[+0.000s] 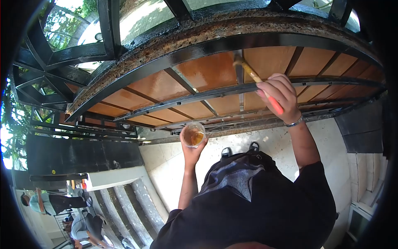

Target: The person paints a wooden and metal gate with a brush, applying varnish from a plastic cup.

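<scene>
From where I stand, the black metal frame [178, 56] curves across the far side, a rough, rust-brown ledge [166, 45] running along its top edge, and black bars cut the face below into wooden panels [211, 72]. Between that frame and the person's shoes [226, 152] there is a strip of pale floor [166, 174], with open room around both forearms; steps [124, 203] drop away at the near left, where two other people [43, 203] are well apart from this work. The right hand [278, 94] is raised on the right, arm reaching out, wrist bent, fingers curled tight and pinching the handle of a brush [253, 76]. Its bristles sit at the bar between two upper panels; whether they press on wood or metal I can't tell. The left hand [191, 151] is held lower, left of the body, fingers and thumb wrapped round a clear cup [193, 132] tipped so its mouth shows. Amber liquid lies inside it. The brush has a pale, stained shaft and a coral-red end; the panel left of its tip looks darker and glossier than the one to the right.
</scene>
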`<state>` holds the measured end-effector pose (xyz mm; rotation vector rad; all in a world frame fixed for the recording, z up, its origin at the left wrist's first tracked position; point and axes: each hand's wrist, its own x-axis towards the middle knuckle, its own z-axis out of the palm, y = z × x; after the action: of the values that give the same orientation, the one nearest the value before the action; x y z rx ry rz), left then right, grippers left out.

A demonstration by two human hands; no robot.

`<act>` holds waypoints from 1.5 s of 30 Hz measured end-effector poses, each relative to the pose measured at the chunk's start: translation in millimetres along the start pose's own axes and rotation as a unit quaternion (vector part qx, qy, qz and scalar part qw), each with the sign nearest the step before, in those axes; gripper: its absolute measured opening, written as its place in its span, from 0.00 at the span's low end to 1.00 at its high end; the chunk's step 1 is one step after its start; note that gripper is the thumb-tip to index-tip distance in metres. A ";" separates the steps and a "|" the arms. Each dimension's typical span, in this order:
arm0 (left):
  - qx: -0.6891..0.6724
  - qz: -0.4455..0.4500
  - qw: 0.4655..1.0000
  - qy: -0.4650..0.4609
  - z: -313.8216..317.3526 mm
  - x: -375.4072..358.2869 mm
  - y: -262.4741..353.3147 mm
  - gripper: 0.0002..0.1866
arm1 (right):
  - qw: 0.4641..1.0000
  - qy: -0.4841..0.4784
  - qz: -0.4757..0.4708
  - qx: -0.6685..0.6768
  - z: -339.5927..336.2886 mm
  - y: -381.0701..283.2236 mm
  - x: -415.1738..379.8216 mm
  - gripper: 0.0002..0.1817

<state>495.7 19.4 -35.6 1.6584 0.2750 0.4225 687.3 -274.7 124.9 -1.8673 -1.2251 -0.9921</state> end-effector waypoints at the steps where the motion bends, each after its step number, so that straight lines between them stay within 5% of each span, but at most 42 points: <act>1: 0.000 -0.002 1.000 0.004 0.2 -0.9 0.9 0.46 | 0.998 0.058 -0.020 -0.021 -3.5 -2.0 0.9 0.16; 5: 0.014 0.010 1.000 0.005 -0.3 -0.1 -5.3 0.47 | 0.991 0.044 -0.120 0.034 17.7 -16.8 10.1 0.15; 8: 0.048 0.034 0.998 0.002 1.2 2.1 -3.6 0.46 | 0.992 0.067 -0.087 0.060 75.4 -13.2 0.6 0.17; 12: 0.016 0.004 1.000 -0.015 7.2 4.4 2.4 0.47 | 0.987 -0.014 -0.058 0.148 109.7 -32.7 0.9 0.16; 16: 0.028 0.015 0.999 -0.033 7.9 6.2 2.3 0.47 | 0.975 0.072 -0.082 0.193 110.9 -29.4 33.2 0.17; 18: 0.041 0.006 0.998 -0.040 6.6 2.9 0.3 0.47 | 0.974 0.192 -0.062 0.100 105.2 -19.4 41.9 0.16; 22: 0.012 0.007 0.999 -0.053 1.7 0.4 -3.6 0.47 | 0.969 0.245 0.014 -0.027 68.2 -9.6 9.9 0.14; 25: 0.017 0.008 0.998 -0.061 -3.2 -1.4 -8.8 0.47 | 0.955 0.294 0.044 0.006 56.6 -9.2 -12.1 0.15; 28: 0.019 0.001 0.996 -0.084 -9.8 -0.4 -10.9 0.47 | 0.976 0.204 -0.068 -0.022 60.9 -18.4 -8.0 0.17; 35: 0.040 0.034 0.994 -0.094 -27.9 13.7 -7.5 0.47 | 0.991 -0.092 -0.051 0.084 75.1 -30.1 -18.8 0.21; 45: 0.004 0.023 0.992 -0.128 -54.1 17.9 -28.7 0.47 | 0.977 0.031 -0.118 -0.172 33.7 -17.3 -1.6 0.21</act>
<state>490.5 79.4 -56.9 1.7086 0.0477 0.2393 678.3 -241.1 109.9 -1.9587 -1.3250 -1.4601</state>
